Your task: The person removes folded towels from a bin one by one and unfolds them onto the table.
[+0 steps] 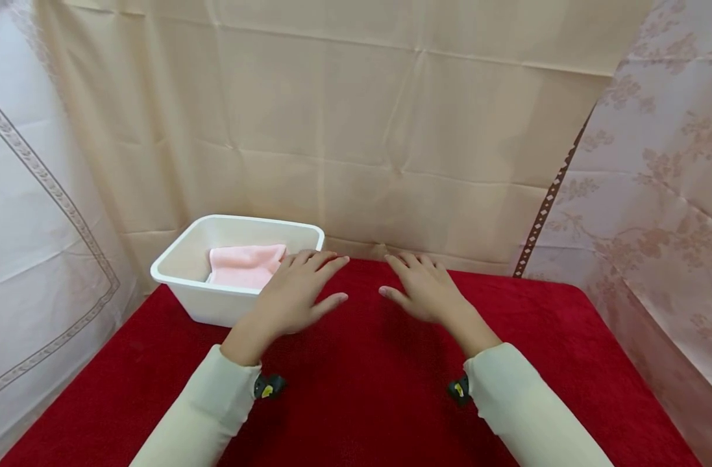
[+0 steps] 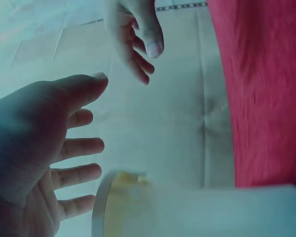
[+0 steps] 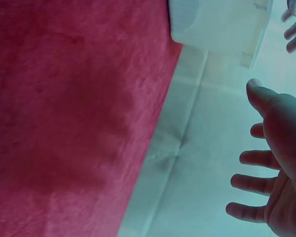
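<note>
My left hand point(image 1: 294, 292) hovers in front of the right end of a white plastic tub point(image 1: 198, 301), fingers spread and holding nothing. Inside the tub lies a folded pink cloth point(image 1: 245, 264), its right part hidden behind that hand. To the right, my right hand point(image 1: 424, 288) is held above the red cloth, also with spread fingers and nothing in them. Both palms face inward with a gap between them. In the left wrist view the tub point(image 2: 227, 212) shows close below the left fingers; in the right wrist view it point(image 3: 217, 24) appears at the top.
A red cloth point(image 1: 356, 402) covers the table. Behind it hangs a beige curtain point(image 1: 356, 130), with a white patterned curtain point(image 1: 34, 194) on the left and a floral one point(image 1: 671, 194) on the right. Small dark devices sit at both wrists.
</note>
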`<action>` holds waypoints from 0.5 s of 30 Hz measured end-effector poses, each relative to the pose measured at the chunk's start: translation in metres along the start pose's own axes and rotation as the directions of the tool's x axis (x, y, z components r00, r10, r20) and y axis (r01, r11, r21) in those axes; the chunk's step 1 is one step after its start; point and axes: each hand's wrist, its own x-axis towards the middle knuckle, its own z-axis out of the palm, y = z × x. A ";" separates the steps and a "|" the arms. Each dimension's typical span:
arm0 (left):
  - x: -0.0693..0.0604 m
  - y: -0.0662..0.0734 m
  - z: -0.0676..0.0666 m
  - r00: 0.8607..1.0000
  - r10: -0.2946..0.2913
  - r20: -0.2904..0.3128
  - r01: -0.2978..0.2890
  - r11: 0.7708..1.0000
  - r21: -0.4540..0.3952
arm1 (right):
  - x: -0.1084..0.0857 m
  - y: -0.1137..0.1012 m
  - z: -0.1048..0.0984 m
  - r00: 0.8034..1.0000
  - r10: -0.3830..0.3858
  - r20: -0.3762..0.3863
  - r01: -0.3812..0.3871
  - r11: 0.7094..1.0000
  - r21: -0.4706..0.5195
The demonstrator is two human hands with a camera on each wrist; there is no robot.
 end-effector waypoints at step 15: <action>-0.026 -0.052 -0.018 0.994 -0.086 -0.061 0.084 0.996 -0.021 | 0.039 -0.033 -0.010 0.998 -0.059 0.001 0.059 0.997 -0.043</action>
